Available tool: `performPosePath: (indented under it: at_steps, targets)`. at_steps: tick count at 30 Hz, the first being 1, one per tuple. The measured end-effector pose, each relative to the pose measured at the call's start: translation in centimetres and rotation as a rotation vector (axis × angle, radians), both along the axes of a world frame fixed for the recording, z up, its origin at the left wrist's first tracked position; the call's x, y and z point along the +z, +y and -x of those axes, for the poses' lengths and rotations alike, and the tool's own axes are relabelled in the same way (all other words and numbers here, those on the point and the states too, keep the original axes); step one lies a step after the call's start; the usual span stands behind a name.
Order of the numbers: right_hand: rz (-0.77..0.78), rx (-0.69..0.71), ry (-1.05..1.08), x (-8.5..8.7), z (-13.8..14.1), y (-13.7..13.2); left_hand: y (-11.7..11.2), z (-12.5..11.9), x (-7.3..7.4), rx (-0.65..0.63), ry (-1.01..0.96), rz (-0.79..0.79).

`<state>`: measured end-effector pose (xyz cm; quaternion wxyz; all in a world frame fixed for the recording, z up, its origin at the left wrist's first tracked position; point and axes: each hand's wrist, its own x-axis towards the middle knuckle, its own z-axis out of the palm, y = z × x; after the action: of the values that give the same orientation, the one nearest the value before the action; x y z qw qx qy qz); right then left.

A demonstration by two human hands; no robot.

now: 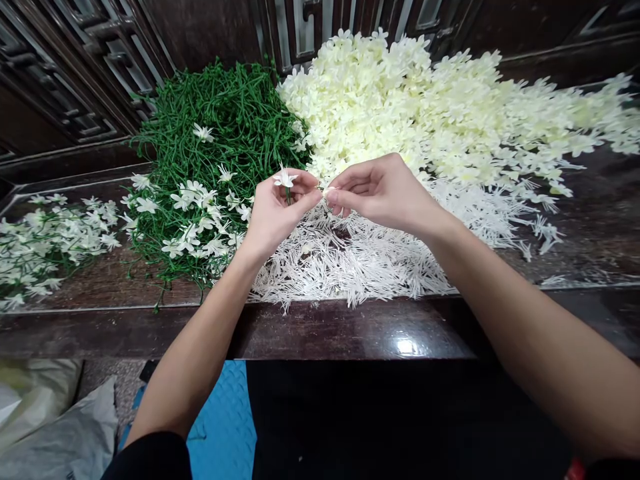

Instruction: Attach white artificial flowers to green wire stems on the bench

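One small pale piece [328,191] sits pinched in your right hand [385,195], just right of the fingertips of your left hand [275,212], the two hands nearly meeting above the white strands [360,270] on the worktop [350,328]. Your left hand holds a white flower [285,179], bloom up, stem nearly upright; whether its fingertips grip the piece too, you cannot tell.

Two hands [280,217] are working by one green stem heap [233,97], one white flower [285,179] poking up; right of that heap, one blossom pile [370,107] and one filament pile [360,267] are spreading; left, one flowered bunch [75,233] is lying.
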<state>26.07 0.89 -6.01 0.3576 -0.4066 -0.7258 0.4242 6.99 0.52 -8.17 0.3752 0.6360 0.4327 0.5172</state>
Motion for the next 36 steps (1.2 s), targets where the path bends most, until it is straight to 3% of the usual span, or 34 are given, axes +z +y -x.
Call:
performPosePath:
  at_steps: [11, 14, 20, 36]
  targets:
    - [-0.053, -0.134, -0.017, -0.01, -0.83, 0.70, -0.27, 0.75, 0.03, -0.083, 0.176, 0.257]
    - [-0.027, -0.102, -0.010, 0.16, -0.86, 0.59, -0.16, 0.73, -0.10, -0.045, 0.176, 0.215]
    - [0.019, -0.050, -0.036, 0.44, -0.71, 0.08, 0.09, 0.65, -0.36, -0.057, -0.056, 0.184]
    - [-0.051, -0.002, -0.060, 0.52, -0.66, -0.13, -0.02, 0.59, -0.05, -0.083, 0.144, 0.015]
